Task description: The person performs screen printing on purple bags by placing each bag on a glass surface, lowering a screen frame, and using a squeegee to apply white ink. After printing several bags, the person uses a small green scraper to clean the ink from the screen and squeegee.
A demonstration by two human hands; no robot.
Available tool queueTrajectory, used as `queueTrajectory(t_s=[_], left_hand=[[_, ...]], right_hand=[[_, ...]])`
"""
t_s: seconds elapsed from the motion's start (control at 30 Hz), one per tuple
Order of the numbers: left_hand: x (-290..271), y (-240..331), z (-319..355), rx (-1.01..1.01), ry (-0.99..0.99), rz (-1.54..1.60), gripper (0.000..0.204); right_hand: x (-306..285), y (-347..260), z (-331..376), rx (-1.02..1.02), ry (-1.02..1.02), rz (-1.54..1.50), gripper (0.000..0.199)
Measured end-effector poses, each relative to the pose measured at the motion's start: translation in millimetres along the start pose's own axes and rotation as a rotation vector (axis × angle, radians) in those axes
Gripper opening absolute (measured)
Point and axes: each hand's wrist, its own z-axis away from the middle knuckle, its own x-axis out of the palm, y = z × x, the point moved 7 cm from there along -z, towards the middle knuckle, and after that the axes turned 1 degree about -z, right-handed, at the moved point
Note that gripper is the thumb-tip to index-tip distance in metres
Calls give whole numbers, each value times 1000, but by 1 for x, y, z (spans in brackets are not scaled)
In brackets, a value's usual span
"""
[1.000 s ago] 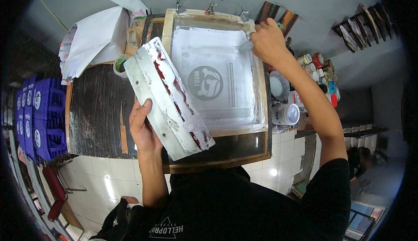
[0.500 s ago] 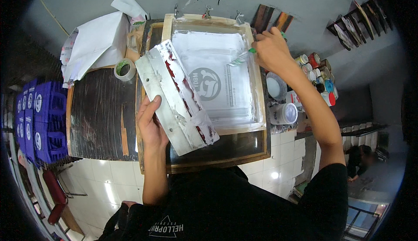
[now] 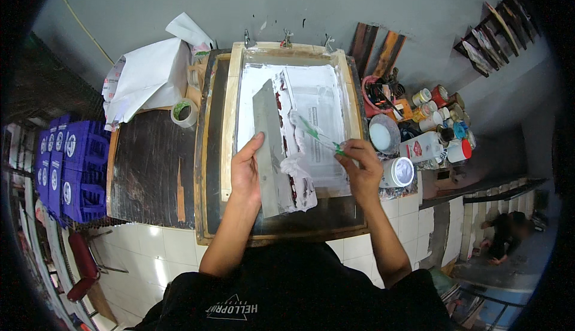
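My left hand (image 3: 245, 172) grips the near left edge of a wide grey squeegee (image 3: 269, 169), thumb on its face. The squeegee is tilted above a wooden-framed printing screen (image 3: 232, 127). Thick white ink (image 3: 299, 164) coats its reddish blade and bulges near the lower end. My right hand (image 3: 362, 166) is closed around the end of a thin green-and-clear plastic stick (image 3: 314, 132), whose white-smeared tip meets the ink by the blade. White ink also streaks the screen mesh (image 3: 326, 109). The squeegee hides the printed emblem on the mesh.
Right of the screen stand a bowl of white liquid (image 3: 383, 134), a white tub (image 3: 398, 172), a jug (image 3: 422, 148) and several paint cans (image 3: 440, 96). Clamps (image 3: 287, 39) line the screen's far edge. Left are a tape roll (image 3: 184, 112), white paper (image 3: 147, 76) and blue crates (image 3: 78, 166).
My right hand has come from the screen's far right corner toward me, bringing the stick to the squeegee. My left hand has shifted right with the squeegee, which now stands more upright in view.
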Motion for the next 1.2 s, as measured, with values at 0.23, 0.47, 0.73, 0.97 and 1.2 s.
queueTrajectory(t_s=[0.23, 0.47, 0.73, 0.97, 1.2], left_hand=[[0, 5, -2, 63, -39, 30, 45], [-3, 60, 25, 380, -4, -214, 45], [-25, 85, 60, 588, 61, -255, 45], [-50, 81, 74, 646, 235, -216, 46], [-60, 80, 60, 617, 272, -191, 47]], right_hand=[[-30, 16, 5, -30, -15, 165, 24], [-78, 20, -103, -200, -303, 871, 26], [52, 50, -220, -720, -825, 1326, 19], [103, 83, -259, -659, -1248, 1259, 18], [90, 112, -264, -315, -1326, 1196, 22]])
